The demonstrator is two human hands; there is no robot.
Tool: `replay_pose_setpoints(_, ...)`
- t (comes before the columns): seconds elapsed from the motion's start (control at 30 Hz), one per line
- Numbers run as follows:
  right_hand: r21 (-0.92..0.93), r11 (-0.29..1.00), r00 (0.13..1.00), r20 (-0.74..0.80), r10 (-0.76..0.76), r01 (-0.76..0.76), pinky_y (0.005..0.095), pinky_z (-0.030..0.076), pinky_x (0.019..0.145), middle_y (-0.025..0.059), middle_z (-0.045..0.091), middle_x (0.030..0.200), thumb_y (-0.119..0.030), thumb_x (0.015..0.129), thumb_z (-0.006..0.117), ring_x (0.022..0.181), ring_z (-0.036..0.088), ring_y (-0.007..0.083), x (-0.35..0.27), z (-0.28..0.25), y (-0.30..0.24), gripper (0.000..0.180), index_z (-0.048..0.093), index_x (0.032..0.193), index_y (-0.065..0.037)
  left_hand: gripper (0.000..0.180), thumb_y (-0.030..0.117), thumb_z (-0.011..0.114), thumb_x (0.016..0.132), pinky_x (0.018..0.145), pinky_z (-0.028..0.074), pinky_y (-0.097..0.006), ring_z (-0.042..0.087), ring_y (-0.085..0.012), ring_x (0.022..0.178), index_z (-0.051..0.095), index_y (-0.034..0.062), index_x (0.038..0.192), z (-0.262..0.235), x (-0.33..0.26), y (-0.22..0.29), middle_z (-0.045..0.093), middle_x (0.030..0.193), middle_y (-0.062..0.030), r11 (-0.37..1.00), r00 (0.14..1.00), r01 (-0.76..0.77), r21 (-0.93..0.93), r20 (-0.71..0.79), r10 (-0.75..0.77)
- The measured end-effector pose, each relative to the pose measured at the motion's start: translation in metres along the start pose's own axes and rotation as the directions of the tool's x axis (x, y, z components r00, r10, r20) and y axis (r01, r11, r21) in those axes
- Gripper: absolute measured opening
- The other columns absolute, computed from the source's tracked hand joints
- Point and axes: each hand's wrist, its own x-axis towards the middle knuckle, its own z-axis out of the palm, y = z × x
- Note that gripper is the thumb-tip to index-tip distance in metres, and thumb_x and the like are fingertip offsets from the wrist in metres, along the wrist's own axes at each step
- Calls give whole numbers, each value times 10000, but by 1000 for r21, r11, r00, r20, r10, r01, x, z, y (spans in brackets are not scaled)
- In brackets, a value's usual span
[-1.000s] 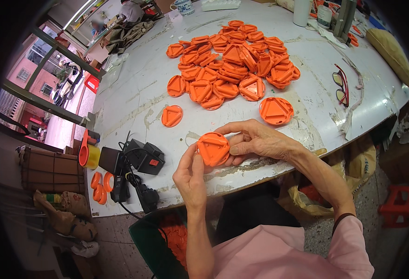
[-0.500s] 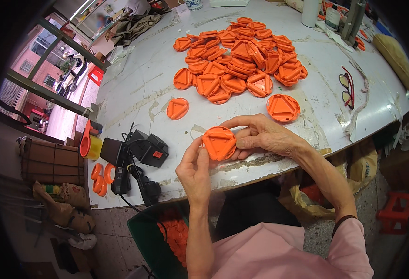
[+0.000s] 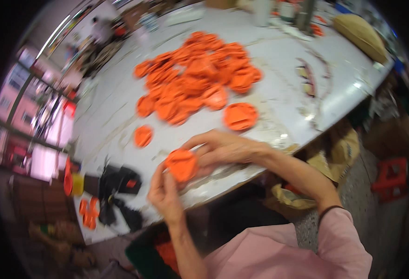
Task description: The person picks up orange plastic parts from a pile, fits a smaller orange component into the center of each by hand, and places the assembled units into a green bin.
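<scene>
The person holds one orange disc (image 3: 181, 166) with both hands, just above the near edge of the white bench (image 3: 279, 88). The left hand (image 3: 164, 195) is at the left side of the disc, and its thumb and fingers are clamped on the rim. The right hand (image 3: 230, 149) holds the opposite side, and its fingers are also closed on the disc, although the blur hides the exact contact.

Beyond the hands there is a large pile of similar orange discs (image 3: 193, 76). Two discs lie apart from it, on its near side: a small disc (image 3: 143, 136) to the left and a larger disc (image 3: 240, 116) to the right.

On the left part of the bench I see black adapters (image 3: 120, 180), some orange rings (image 3: 89, 214) and a yellow container (image 3: 77, 184). A pair of glasses (image 3: 303, 72) lies to the right of the pile. Below the bench, a green bin (image 3: 141, 251) contains orange pieces (image 3: 166, 251), and a red stool (image 3: 391, 179) stands on the floor.
</scene>
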Motion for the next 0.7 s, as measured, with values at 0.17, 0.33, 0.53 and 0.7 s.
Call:
replay_pose_setpoints(0.17,44,994,988,109,-106,102,239,516,638,103,640,803,9,791,539,690,606,127,14,1,7,464,437,1235,96,311,90,499,931,797,483,-276,594,-179,930,524,-89,1184,-6,0,-4,603,1087,-141,988,990,-132,84,-31,135)
replay_pose_setpoints(0.33,123,985,990,54,-127,120,241,540,615,135,640,832,32,772,564,710,620,137,8,4,10,461,448,1212,104,321,116,496,940,748,508,-273,600,-162,920,516,-59,1209,-15,-1,-6,594,1089,-117,980,984,-169,106,-31,174)
replay_pose_setpoints(0.53,194,976,989,84,-118,99,266,557,667,194,637,939,17,793,592,777,646,200,8,0,16,476,435,1235,96,341,140,495,944,763,524,-299,605,-193,944,496,-70,1212,-24,-44,16,575,1117,-130,988,988,-149,27,-43,150)
replay_pose_setpoints(0.7,146,985,994,52,-97,89,272,551,714,209,636,967,3,819,564,822,647,202,1,-3,15,451,439,1244,87,333,85,533,915,748,521,-307,617,-208,902,509,-40,1222,-61,-112,1,603,1084,-149,997,999,-19,80,-33,22)
